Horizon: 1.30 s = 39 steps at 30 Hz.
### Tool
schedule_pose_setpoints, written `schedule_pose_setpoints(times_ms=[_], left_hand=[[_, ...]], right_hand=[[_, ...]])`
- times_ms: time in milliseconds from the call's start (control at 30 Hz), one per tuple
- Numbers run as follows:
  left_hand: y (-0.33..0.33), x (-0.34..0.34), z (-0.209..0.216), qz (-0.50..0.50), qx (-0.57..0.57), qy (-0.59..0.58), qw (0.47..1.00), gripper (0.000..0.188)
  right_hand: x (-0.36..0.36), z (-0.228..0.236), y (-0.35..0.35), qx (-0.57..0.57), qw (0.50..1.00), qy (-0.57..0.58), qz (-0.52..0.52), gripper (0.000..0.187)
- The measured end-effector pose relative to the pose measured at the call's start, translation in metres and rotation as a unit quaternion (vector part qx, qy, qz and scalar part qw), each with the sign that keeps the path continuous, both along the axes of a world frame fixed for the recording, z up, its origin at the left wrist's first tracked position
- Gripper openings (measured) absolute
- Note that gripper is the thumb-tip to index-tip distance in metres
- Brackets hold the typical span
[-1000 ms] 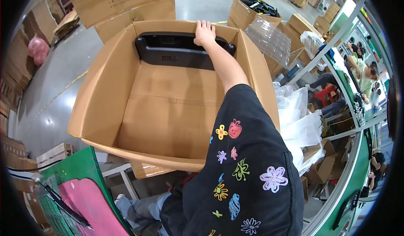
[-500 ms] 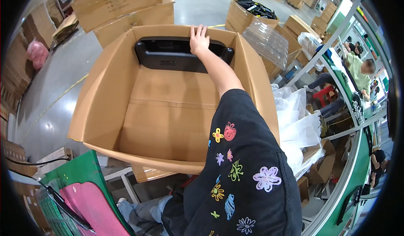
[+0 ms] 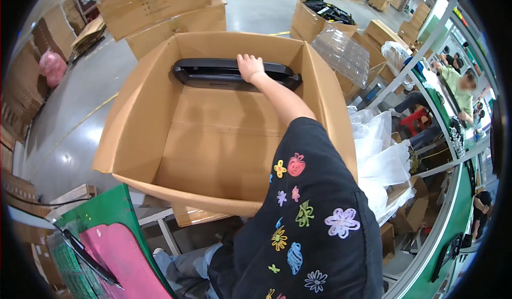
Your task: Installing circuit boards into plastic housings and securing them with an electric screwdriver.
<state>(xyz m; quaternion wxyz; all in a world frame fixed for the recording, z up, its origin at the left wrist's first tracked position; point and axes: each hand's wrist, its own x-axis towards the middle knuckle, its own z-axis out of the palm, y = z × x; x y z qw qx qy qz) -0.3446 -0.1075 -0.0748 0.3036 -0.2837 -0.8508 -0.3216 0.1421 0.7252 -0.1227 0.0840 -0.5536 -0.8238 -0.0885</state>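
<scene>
At the far end of a large open cardboard box (image 3: pixel 213 163), a long black plastic housing (image 3: pixel 213 78) lies across the bottom, close to the far wall. Its ends are rounded and a dark lengthwise gap runs between its upper and lower edges. My right hand (image 3: pixel 249 68) is on top of it, right of its middle, with the fingers curled over its far edge and partly hidden. My right arm reaches in over the box's near right side in a black sleeve with coloured flower drawings. My left hand is out of view.
A green bench (image 3: pixel 90 213) with a pink pad (image 3: pixel 125 256) and a black pen-like tool (image 3: pixel 88 259) stands at the lower left. Clear plastic trays (image 3: pixel 341 54) and plastic bags (image 3: pixel 381 160) lie to the right. Large cartons (image 3: pixel 160 6) stand behind; a co-worker (image 3: pixel 456 88) sits far right.
The black housing has tipped down from leaning against the far wall to a lower, flatter position. My right hand has come down with it, its fingers now curled over the edge.
</scene>
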Motion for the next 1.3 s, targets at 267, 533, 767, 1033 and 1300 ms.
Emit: schedule_pose_setpoints(times_ms=[267,533,767,1033,1300], left_hand=[[-0.195,0.063,0.006,0.133,0.016,-0.010,0.991,0.036],[-0.370,0.256,0.002,0.296,0.028,-0.050,0.953,0.038],[-0.262,0.414,0.097,0.353,0.336,-0.132,0.863,0.042],[-0.012,0.325,0.153,0.021,-0.027,-0.220,0.975,0.060],[-0.018,0.284,0.089,0.026,-0.149,-0.219,0.964,0.026]], right_hand=[[0.026,0.053,-0.028,-0.054,0.993,-0.030,0.099,0.047],[0.017,0.171,0.017,-0.189,0.900,0.175,0.352,0.043],[-0.076,0.261,-0.116,-0.161,0.860,0.147,0.461,0.029],[-0.277,0.246,-0.379,-0.336,0.582,-0.181,0.718,0.053],[-0.322,0.206,-0.558,-0.225,0.421,-0.164,0.863,0.032]])
